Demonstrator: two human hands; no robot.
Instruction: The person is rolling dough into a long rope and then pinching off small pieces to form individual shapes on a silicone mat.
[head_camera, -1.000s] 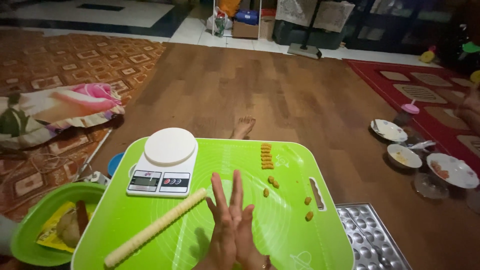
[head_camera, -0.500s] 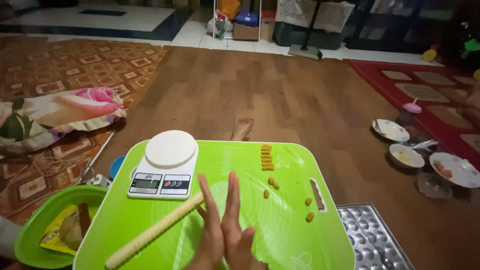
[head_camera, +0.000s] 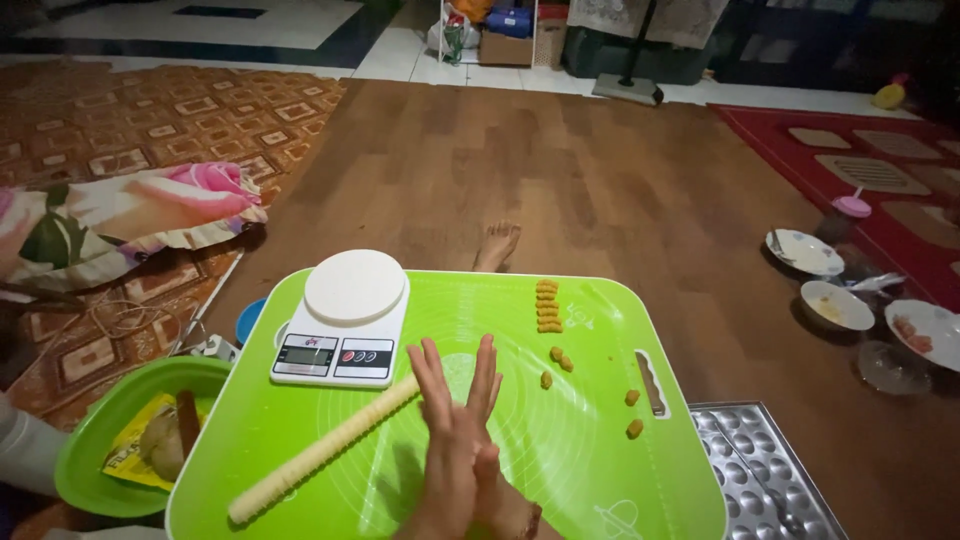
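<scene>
On the floor, a mat-covered board (head_camera: 600, 460) carries a kitchen scale (head_camera: 343, 318) at its far left, a ridged rolling pin (head_camera: 322, 450) lying before the scale, and dough pieces (head_camera: 548, 305) to the right. A bowl (head_camera: 95, 440) sits left of the board, a mould tray (head_camera: 765, 475) right.

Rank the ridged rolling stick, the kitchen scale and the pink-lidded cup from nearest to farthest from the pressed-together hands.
1. Ridged rolling stick: just left of the hands, on the green mat.
2. Kitchen scale: mat's upper left.
3. Pink-lidded cup: far right, on the floor.

Wrists of pressed hands (head_camera: 462, 440) cropped
</scene>
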